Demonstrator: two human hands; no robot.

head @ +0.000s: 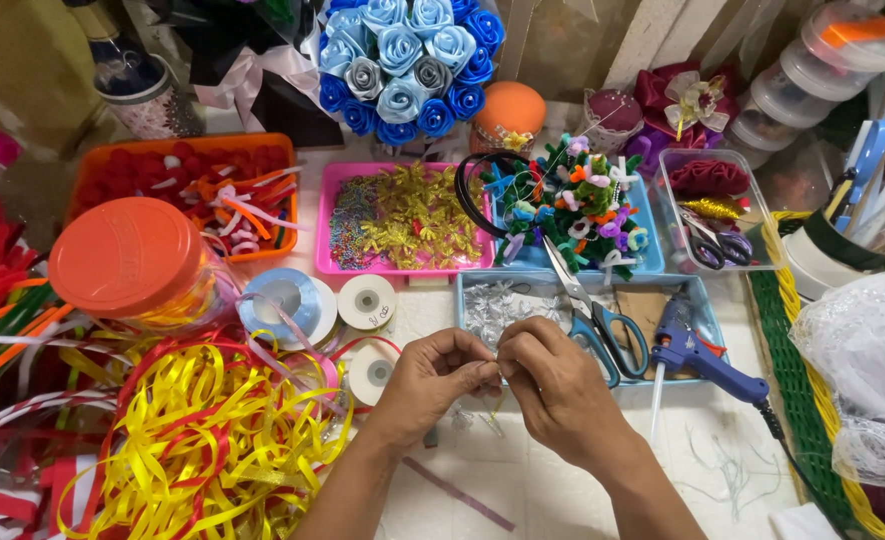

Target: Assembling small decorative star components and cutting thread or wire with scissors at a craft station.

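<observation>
While both hands meet over the white table (562, 490), the left hand (432, 380) and right hand (557, 385) pinch what seems a small silvery piece (494, 362) between fingertips; teal-handled scissors (602, 325) and a blue glue gun (702, 355) lie just beside.

Open tabletop (582, 490) lies near, right of the hands. Left passage is blocked by loose yellow ribbon (202, 440) and ribbon spools (367, 300). Far side is blocked by scissors (602, 320); the glue gun (702, 355) obstructs the right.
</observation>
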